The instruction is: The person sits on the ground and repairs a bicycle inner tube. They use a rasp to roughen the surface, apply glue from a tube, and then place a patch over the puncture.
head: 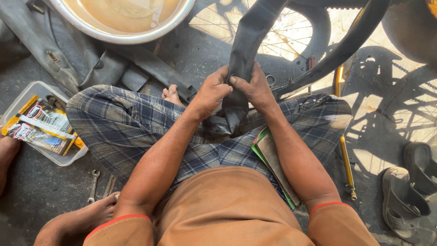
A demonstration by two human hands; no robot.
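Observation:
I sit cross-legged on the ground in a checked wrap. A black rubber inner tube [246, 45] runs down from the top of the view into my lap. My left hand [213, 90] grips the tube from the left, fingers curled round it. My right hand [255, 87] grips it from the right, thumb pressed on the rubber where the two hands meet. The tube's lower end folds under my hands onto my lap [227, 123].
A metal basin [123, 20] of brownish water stands at top left. Spare black tubes [114, 64] lie beside it. A clear plastic box [43, 123] of patch packets, a small spanner [93, 184], a bicycle wheel [291, 32], a yellow rod [346, 159] and sandals [409, 191] surround me.

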